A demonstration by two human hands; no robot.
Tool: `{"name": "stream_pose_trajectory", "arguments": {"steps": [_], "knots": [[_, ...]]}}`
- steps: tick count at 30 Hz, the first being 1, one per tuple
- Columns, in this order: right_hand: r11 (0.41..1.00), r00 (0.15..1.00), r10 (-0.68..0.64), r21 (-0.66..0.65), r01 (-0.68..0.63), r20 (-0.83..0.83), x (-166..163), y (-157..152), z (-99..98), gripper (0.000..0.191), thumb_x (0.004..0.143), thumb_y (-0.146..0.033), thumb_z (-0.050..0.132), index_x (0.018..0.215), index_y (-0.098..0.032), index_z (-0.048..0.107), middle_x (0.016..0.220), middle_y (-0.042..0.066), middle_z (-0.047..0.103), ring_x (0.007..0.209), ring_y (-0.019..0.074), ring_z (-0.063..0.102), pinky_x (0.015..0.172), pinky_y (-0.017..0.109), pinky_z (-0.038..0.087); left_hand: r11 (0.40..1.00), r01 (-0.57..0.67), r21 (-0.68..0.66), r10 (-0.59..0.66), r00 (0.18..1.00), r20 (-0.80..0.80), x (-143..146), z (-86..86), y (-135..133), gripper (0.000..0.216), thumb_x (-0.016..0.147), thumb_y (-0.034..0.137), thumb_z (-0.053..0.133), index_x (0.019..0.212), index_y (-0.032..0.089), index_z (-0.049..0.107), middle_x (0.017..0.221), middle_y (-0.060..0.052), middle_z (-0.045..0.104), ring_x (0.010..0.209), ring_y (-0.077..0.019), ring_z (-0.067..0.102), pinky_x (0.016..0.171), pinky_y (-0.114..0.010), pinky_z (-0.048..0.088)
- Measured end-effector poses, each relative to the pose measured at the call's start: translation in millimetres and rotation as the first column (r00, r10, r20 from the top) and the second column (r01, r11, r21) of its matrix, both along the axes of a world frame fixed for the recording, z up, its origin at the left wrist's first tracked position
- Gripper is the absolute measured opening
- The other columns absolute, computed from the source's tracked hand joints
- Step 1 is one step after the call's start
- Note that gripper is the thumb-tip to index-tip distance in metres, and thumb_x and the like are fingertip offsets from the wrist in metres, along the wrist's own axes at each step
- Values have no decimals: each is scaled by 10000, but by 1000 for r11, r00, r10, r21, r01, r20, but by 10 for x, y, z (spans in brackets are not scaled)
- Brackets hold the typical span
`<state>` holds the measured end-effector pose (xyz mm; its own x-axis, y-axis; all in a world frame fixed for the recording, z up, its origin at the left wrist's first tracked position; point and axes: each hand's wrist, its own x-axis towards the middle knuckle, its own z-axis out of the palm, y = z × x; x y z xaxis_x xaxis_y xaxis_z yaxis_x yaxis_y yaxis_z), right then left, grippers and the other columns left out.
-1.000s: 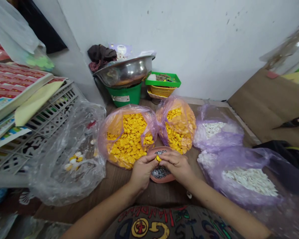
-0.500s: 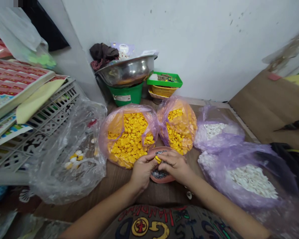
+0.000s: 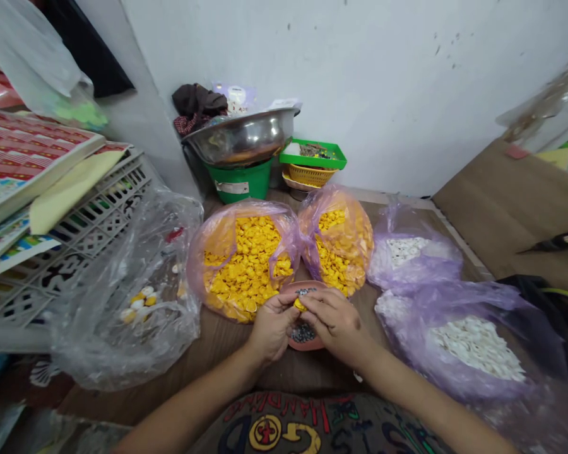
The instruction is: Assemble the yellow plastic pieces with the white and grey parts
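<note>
Both hands meet over a small pink bowl of tiny dark, shiny bits. Between their fingertips is a small round yellow plastic piece. My left hand pinches it with thumb and fingers from one side. From the other side, my right hand has its fingers closed on the same piece, covering part of it. Just beyond the hands, a translucent bag of yellow pieces lies open, beside a second such bag.
To the right sit purple bags of white pieces. A clear bag with a few yellow and white pieces lies left, by a grey crate. Behind stand a metal basin on a green bucket and a green tray.
The hands stay together over the bowl, the yellow piece still between them. My right hand has shifted slightly, its fingers a little more curled around the piece.
</note>
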<state>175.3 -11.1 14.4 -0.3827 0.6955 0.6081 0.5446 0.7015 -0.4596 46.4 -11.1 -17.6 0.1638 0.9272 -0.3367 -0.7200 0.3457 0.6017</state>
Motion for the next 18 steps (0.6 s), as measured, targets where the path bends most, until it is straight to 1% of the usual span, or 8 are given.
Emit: {"name": "stream_pose_trajectory", "arguments": {"steps": [4, 7, 10, 12, 13, 15, 16, 18], "knots": [[998, 998, -67, 14, 67, -21, -5, -38, -7, 194, 807, -136, 502, 923, -199, 645, 813, 61, 676, 805, 178, 608, 707, 333, 512, 1000, -10, -10, 11, 997, 71, 40, -2, -20, 290, 427, 149, 812, 670, 152, 654, 671, 15, 693, 617, -84, 624, 595, -169, 488], [993, 992, -114, -29, 113, -49, -6, -65, 0, 199, 795, -132, 514, 917, -202, 654, 834, 65, 686, 803, 177, 621, 730, 338, 511, 1000, 2, -2, -2, 992, 125, 52, -28, -35, 282, 444, 162, 808, 679, 156, 654, 706, 12, 698, 651, -88, 632, 619, -170, 495], [987, 989, -112, -129, 99, -98, -8, -83, 13, 197, 776, -145, 528, 894, -211, 672, 851, 63, 693, 815, 181, 629, 757, 339, 505, 999, 42, 12, -43, 986, 164, 45, -50, -44, 276, 476, 161, 796, 717, 154, 661, 754, 4, 702, 682, -90, 635, 639, -166, 495], [958, 969, -164, -264, 112, -185, -13, -81, 8, 189, 755, -158, 544, 868, -219, 683, 866, 52, 696, 828, 185, 629, 776, 342, 498, 999, 52, 7, -52, 983, 177, 36, -58, -47, 298, 484, 146, 792, 752, 155, 664, 765, 8, 701, 680, -82, 634, 630, -150, 492], [924, 943, -227, -360, 129, -245, -17, -73, 0, 179, 741, -168, 557, 852, -224, 686, 865, 44, 696, 825, 184, 630, 778, 342, 495, 998, 56, 1, -55, 982, 180, 31, -60, -48, 307, 489, 139, 789, 769, 156, 664, 765, 9, 701, 676, -79, 634, 621, -142, 490], [808, 828, -405, -576, 125, -388, -24, -41, -22, 143, 709, -203, 591, 811, -230, 689, 793, 18, 699, 752, 169, 636, 729, 321, 506, 998, 65, -17, -60, 980, 190, 22, -63, -51, 306, 499, 134, 785, 777, 159, 662, 754, 8, 700, 657, -77, 633, 595, -134, 488], [737, 736, -494, -672, 71, -463, -26, -19, -31, 128, 689, -224, 613, 795, -231, 685, 734, 2, 694, 694, 154, 635, 678, 297, 512, 997, 74, -26, -68, 978, 197, 17, -63, -53, 291, 506, 134, 782, 769, 159, 661, 744, 6, 700, 651, -79, 634, 584, -134, 487], [608, 518, -628, -782, -141, -581, -26, 30, -32, 148, 632, -243, 662, 779, -227, 672, 641, -26, 666, 598, 121, 619, 567, 235, 503, 994, 103, -40, -92, 973, 210, 9, -61, -59, 256, 525, 134, 773, 753, 158, 660, 719, 1, 697, 638, -84, 634, 571, -137, 486]]}}
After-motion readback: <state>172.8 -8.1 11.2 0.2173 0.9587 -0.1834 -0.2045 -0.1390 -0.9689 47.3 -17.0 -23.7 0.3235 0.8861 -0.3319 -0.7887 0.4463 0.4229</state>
